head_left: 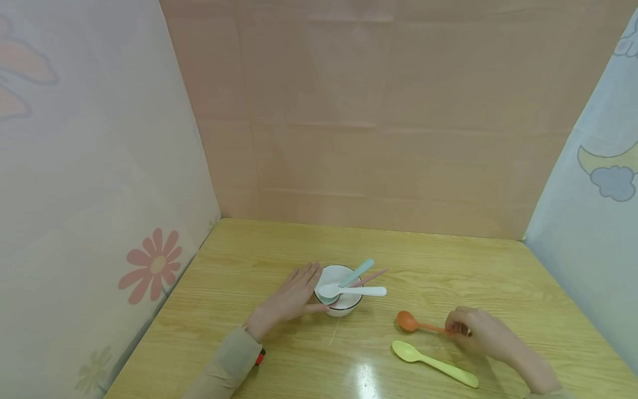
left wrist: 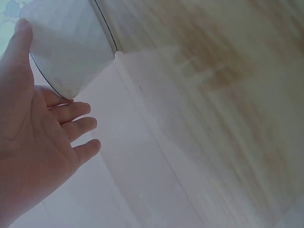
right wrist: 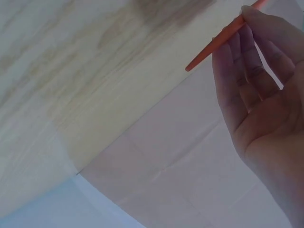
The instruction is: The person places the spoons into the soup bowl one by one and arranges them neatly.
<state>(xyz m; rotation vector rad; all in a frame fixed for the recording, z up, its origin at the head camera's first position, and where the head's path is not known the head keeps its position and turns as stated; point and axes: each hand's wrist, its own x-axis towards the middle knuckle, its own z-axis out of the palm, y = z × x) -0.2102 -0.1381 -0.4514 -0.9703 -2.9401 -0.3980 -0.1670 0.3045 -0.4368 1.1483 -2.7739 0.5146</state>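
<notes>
A white bowl [head_left: 344, 311] with a dark rim stands mid-table in the head view. Leaning in it are a white spoon [head_left: 366, 291], a light blue spoon [head_left: 360, 271] and a thin pink handle [head_left: 377, 274]. My left hand [head_left: 293, 295] rests against the bowl's left side, fingers nearly straight and thumb along the front; the left wrist view shows the bowl [left wrist: 71, 42] between thumb and forefinger. Farther right, my right hand [head_left: 480, 331] pinches the handle of an orange spoon [head_left: 406, 321] between thumb and fingertips. Its handle end [right wrist: 221, 40] juts past the fingers in the right wrist view.
A yellow spoon [head_left: 438, 366] lies on the wooden table [head_left: 279, 244], nearer the front than the orange one. A brown backdrop [head_left: 379, 111] rises behind the table, with patterned sheets [head_left: 99, 183] at both sides.
</notes>
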